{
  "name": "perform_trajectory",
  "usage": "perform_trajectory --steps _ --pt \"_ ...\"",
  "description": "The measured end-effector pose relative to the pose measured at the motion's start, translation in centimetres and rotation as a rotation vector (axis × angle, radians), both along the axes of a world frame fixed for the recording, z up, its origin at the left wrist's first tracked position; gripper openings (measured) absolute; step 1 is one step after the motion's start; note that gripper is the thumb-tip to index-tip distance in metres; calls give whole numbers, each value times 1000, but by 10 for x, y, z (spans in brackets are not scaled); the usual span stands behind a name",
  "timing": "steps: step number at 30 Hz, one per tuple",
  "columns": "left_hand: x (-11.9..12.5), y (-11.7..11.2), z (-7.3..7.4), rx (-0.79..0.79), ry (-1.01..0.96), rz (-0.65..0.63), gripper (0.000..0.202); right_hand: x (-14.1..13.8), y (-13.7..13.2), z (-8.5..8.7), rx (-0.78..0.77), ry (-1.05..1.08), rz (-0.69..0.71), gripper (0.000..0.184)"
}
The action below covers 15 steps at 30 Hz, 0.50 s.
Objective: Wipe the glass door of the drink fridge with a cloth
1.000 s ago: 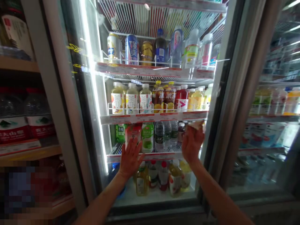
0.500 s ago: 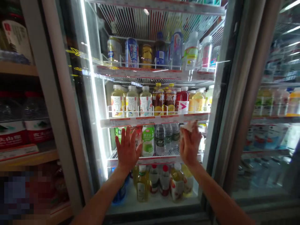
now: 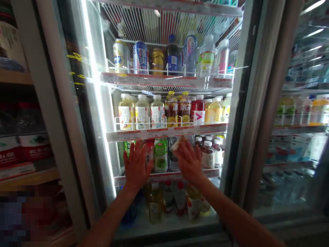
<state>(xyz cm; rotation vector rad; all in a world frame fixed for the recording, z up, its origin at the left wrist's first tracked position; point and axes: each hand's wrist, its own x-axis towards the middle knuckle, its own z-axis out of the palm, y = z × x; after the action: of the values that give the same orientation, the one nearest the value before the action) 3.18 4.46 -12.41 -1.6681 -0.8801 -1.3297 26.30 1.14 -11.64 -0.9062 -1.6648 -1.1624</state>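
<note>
white 茶π labels [image 3: 142, 116] above left hand [image 3: 137, 166]

Top-shelf cans [image 3: 140, 58], btld water pks [image 3: 34, 149] (left of cooler [image 3: 239, 103]), wood shelf [image 3: 28, 176], next cooler door [image 3: 288, 109]

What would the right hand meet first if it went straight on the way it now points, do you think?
The right hand would probably meet the fridge's glass door first; the pale cloth it holds seems to touch it, though depth is unclear.

Folded pale cloth [image 3: 176, 143] against cooler glass [image 3: 164, 87]
</note>
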Motion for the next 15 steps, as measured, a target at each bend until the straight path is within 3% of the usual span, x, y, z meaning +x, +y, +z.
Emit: perform_trajectory --steps 3,7,9,11,15 --pt "-3 -2 0 -15 13 -7 69 11 -1 -4 -13 -120 13 47" --pt "-4 -2 -2 -33 22 -8 69 64 10 24 167 418 -149 48" --pt "-4 -1 -3 -18 21 -1 69 65 14 35 219 581 -163 48" --pt "-3 0 -3 -1 21 -1 69 44 14 34 210 510 -124 49" --pt "-2 -1 -1 4 19 -8 70 -2 7 16 58 62 -23 50"
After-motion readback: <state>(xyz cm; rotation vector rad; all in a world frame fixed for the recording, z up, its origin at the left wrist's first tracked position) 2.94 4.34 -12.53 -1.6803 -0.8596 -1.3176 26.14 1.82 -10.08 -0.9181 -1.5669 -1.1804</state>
